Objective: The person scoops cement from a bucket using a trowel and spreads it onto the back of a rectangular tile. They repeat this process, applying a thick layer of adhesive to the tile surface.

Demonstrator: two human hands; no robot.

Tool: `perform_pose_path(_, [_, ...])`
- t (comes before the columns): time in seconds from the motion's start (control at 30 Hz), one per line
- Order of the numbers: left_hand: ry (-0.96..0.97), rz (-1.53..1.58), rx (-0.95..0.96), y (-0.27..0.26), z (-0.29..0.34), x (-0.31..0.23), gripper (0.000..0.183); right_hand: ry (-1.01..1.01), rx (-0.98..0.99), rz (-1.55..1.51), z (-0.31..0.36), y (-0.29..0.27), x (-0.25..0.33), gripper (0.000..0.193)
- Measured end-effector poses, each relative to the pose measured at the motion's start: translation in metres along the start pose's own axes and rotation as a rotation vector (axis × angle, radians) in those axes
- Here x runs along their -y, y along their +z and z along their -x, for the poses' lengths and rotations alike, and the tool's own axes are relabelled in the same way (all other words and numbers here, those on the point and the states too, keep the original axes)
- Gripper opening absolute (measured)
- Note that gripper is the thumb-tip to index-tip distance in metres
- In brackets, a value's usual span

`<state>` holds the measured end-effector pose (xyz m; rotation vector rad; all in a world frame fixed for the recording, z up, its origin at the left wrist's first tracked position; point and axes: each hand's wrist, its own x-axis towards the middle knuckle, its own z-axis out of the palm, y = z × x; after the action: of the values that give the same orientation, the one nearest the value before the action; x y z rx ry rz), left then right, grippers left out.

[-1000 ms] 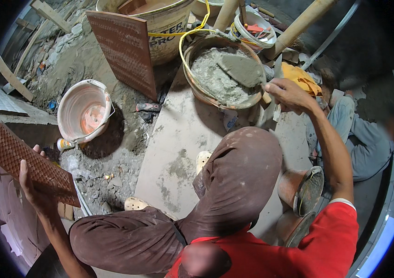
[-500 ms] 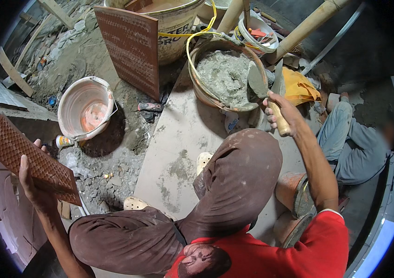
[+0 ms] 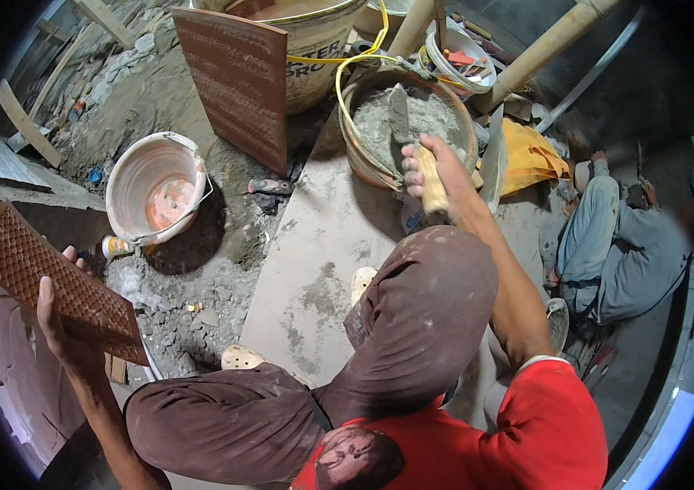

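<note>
A pale board [image 3: 306, 278] lies over the ground mid-view, with a co-worker [image 3: 645, 253] in a grey top seated to its right. Behind it stands a large bucket [image 3: 314, 82], a reddish-brown tile [image 3: 237, 94] upright in front. A smaller bucket [image 3: 357, 153] on the board's far end contains grey mortar [image 3: 437, 121]; left of the board sits a stained white pail [image 3: 124, 192]. At far left, the left hand [image 3: 69, 341] grips a ridged tile [image 3: 57, 282], thumb across its face. Right fingers wrap the trowel [image 3: 398, 117]'s wooden handle, the right hand [image 3: 451, 175] keeping its blade over the mortar.
</note>
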<state>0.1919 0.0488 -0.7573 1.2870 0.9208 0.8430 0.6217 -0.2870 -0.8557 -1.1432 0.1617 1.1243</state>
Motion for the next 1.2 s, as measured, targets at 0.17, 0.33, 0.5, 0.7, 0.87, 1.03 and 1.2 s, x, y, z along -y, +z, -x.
perform_pose_path(0.17, [-0.011, -0.024, -0.043, 0.007, 0.002, -0.001, 0.075, -0.034, -0.209, 0.114, 0.009, -0.011, 0.005, 0.037])
perform_pose_path(0.33, [-0.001, 0.008, 0.002, -0.001, -0.003, 0.004, 0.074, 0.13, -0.038, 0.304, 0.024, -0.023, 0.024, 0.036])
perform_pose_path(0.5, [-0.001, -0.009, -0.009, 0.002, -0.005, 0.006, 0.072, 0.114, -0.239, 0.439, 0.034, -0.022, 0.038, 0.038])
perform_pose_path(0.7, [0.0, 0.002, -0.025, 0.0, -0.004, 0.004, 0.072, 0.22, -0.06, 0.72, 0.047, -0.016, 0.06, 0.036])
perform_pose_path(0.87, [-0.001, -0.006, -0.035, 0.006, -0.005, 0.003, 0.073, 0.192, -0.104, 0.803, 0.03, -0.024, 0.066, 0.036])
perform_pose_path(1.03, [-0.012, -0.005, 0.006, 0.0, -0.004, 0.001, 0.075, 0.335, 0.154, 1.02, 0.034, -0.034, 0.085, 0.037])
perform_pose_path(1.2, [-0.028, 0.015, -0.044, 0.01, -0.003, -0.002, 0.074, 0.321, 0.147, 1.311, 0.065, -0.046, 0.136, 0.032])
